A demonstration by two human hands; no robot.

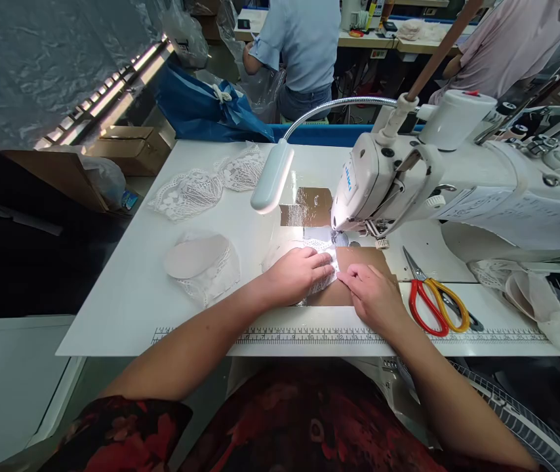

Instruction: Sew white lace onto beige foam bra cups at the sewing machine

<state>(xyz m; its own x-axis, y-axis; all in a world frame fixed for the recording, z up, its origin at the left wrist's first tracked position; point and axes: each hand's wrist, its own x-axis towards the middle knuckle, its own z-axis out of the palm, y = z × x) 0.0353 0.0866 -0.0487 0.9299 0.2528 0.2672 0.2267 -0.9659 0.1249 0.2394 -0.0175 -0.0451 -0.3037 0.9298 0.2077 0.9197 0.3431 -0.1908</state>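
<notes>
Left hand [302, 270] is lying over lace [326, 252], fingers close together. Right hand [376, 295] is pinching lace edge between thumb and forefinger. Lace is resting on table [127, 282], just in front of machine [383, 177]. Lamp [273, 177] is hanging left of machine. Cups [189, 193] are lying farther left. Scissors [440, 305] are lying right of right hand, overlapping ruler [309, 336]. Machine is obscuring needle; left hand is covering part of lace. Dark item beneath scissors is remaining unclear.

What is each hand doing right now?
Left hand: resting flat on the white lace fabric.
Right hand: fingertips at the lace's edge; whether its grip is closed cannot be told.
</notes>
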